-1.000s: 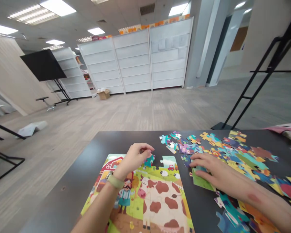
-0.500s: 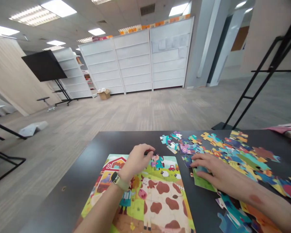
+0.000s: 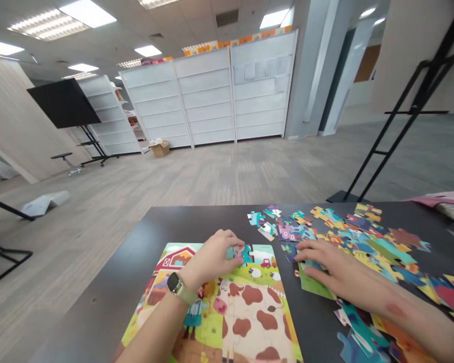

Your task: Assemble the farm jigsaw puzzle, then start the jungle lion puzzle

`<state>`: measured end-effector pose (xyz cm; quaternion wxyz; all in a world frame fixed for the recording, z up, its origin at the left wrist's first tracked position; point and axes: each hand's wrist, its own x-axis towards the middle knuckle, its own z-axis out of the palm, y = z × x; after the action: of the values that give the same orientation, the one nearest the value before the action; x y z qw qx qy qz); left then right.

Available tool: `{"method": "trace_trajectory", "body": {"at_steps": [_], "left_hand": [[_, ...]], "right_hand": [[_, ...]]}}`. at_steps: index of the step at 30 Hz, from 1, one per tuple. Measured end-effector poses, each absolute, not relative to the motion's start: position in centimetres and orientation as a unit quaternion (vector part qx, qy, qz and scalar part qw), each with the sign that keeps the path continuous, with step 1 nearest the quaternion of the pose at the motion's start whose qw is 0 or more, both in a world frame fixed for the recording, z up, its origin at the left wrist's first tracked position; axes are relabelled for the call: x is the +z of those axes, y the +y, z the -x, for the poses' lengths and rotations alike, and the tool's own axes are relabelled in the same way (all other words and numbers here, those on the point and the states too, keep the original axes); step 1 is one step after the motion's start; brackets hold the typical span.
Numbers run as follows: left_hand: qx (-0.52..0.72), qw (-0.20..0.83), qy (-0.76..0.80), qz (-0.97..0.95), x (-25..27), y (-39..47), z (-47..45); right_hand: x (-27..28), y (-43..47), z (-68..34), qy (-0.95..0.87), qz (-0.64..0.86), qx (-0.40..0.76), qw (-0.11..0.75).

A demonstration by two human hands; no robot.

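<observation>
A farm jigsaw puzzle (image 3: 257, 322) with a spotted cow lies in front of me, mostly joined. My left hand (image 3: 215, 254), with a watch (image 3: 181, 287) on its wrist, reaches over its top edge. Its thumb and fingers curl around a pink and teal puzzle piece (image 3: 246, 254), which is partly hidden by the fingertips. To the right of the puzzle, my right hand (image 3: 320, 259) lies palm down with its fingers stretched out. Its fingers and thumb rest on a green puzzle section (image 3: 318, 286) among the loose pieces.
Many loose puzzle pieces (image 3: 371, 247) spread across the right side of the dark table (image 3: 109, 282). Something pink (image 3: 439, 198) lies at the table's far right edge. Beyond stand a black metal stand (image 3: 386, 146), white shelves (image 3: 204, 96) and a screen (image 3: 64, 103).
My left hand has lowered slightly, and its thumb and fingertips now close around the pink and teal piece. The right hand stays on the green section. The view has shifted slightly.
</observation>
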<state>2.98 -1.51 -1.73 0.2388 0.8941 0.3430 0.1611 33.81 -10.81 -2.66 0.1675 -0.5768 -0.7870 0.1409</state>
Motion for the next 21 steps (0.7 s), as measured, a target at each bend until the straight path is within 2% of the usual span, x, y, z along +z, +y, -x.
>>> {"method": "trace_trajectory", "body": {"at_steps": [14,19,21], "left_hand": [[0.167,0.255,0.342,-0.889,-2.1,-1.8,-3.2],[0.223,0.289,0.339,-0.867,-2.3,-1.6,-3.4],[0.255,0.310,0.331,-0.854,-2.4,-1.4,-3.6]], "right_hand": [[-1.7,-11.5,-33.3,-0.785,0.582,0.156,0.141],[-1.8,-11.2,-33.1,-0.784,0.578,0.161,0.158],[-0.8,-11.2,-33.1,-0.782,0.571,0.154,0.197]]}}
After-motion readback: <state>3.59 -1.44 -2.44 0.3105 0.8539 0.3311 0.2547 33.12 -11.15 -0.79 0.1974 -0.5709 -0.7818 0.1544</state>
